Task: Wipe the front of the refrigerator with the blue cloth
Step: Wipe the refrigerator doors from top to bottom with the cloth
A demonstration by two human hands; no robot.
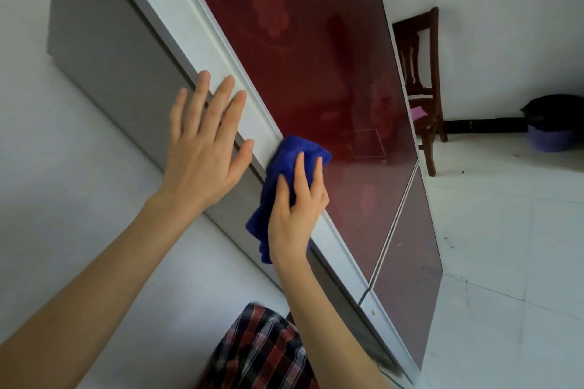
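The refrigerator (316, 57) fills the middle of the tilted view, with a glossy dark red front, a white edge strip and a grey side. My left hand (205, 148) lies flat with straight fingers across the grey side and the white edge strip. My right hand (294, 215) presses a bunched blue cloth (284, 167) against the left edge of the red front; its fingers lie over the cloth and the thumb is hidden. Part of the cloth hangs out below the palm.
A dark wooden chair (423, 79) stands behind the refrigerator by the white wall, with a pink item on its seat. At the far right, a purple bin (551, 133) with a black bag sits on the white tiled floor (505, 246). Plaid clothing (262, 350) shows at the bottom.
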